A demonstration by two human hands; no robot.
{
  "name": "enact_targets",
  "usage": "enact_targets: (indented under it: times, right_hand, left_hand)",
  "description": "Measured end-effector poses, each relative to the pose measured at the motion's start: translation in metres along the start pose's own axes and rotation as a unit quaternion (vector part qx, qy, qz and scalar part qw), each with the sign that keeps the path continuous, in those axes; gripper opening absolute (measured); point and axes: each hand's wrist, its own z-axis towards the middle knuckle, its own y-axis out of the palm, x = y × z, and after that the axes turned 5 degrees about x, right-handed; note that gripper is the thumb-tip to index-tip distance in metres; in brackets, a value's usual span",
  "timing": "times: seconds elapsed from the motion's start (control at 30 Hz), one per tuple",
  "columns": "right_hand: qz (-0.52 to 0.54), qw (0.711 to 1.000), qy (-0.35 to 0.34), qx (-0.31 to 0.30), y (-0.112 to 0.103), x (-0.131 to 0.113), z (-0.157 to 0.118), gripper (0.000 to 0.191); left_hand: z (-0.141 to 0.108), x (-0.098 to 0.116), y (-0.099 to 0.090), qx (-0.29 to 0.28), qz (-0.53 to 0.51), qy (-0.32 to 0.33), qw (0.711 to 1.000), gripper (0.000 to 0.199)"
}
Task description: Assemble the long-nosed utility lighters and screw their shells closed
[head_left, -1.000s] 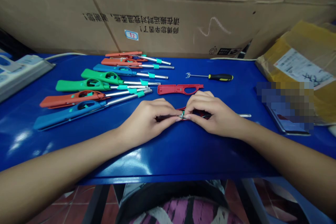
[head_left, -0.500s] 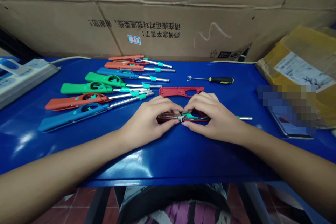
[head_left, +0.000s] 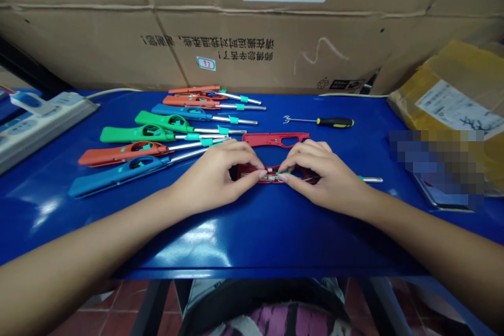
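Observation:
A red gas lighter [head_left: 271,179] lies opened in front of me, with small inner parts, a thin wire and a green piece showing in its half shell. Its metal tube [head_left: 372,179] sticks out to the right past my right hand. My left hand [head_left: 224,170] is closed at the handle end, thumb and index finger pinching at the inner parts. With its fingertips together by the green piece, my right hand [head_left: 325,173] grips the lighter's middle and hides part of it. The loose red shell half [head_left: 260,139] lies just behind both hands.
Several assembled lighters, including a blue one [head_left: 110,177] and a green one [head_left: 126,134], lie on the left. A screwdriver [head_left: 334,122] with several screws at its tip lies behind. A power strip [head_left: 47,121], a phone [head_left: 437,184] and a cardboard box [head_left: 220,31] border the space.
My left fingertips have moved slightly left, parting from the right ones, so more of the lighter's inner parts shows between them. The whole view has shifted a little.

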Motion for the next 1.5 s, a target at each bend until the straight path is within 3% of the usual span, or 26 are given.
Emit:
enact_targets:
  times: [0.23, 0.47, 0.77, 1.03, 1.5]
  right_hand:
    - [0.004, 1.0, 0.002, 0.005, 0.0, 0.0, 0.0, 0.004]
    - [-0.002, 1.0, 0.012, -0.007, 0.0, -0.002, 0.0, 0.004]
    - [-0.029, 0.998, 0.052, -0.024, -0.001, -0.003, 0.001, 0.025]
    - [-0.027, 0.995, 0.077, -0.05, -0.006, -0.003, 0.002, 0.016]
    - [0.001, 0.995, 0.096, -0.035, -0.005, 0.002, 0.001, 0.003]
  left_hand:
    - [0.0, -0.01, -0.009, -0.074, -0.005, -0.042, 0.996, 0.013]
    - [-0.001, -0.005, -0.003, -0.031, 0.021, -0.033, 0.999, 0.009]
    - [-0.005, 0.001, 0.011, 0.003, -0.046, -0.097, 0.994, 0.011]
    - [-0.004, 0.003, 0.016, 0.01, -0.084, -0.092, 0.992, 0.015]
    - [0.0, -0.006, 0.012, 0.007, -0.104, -0.115, 0.988, 0.017]
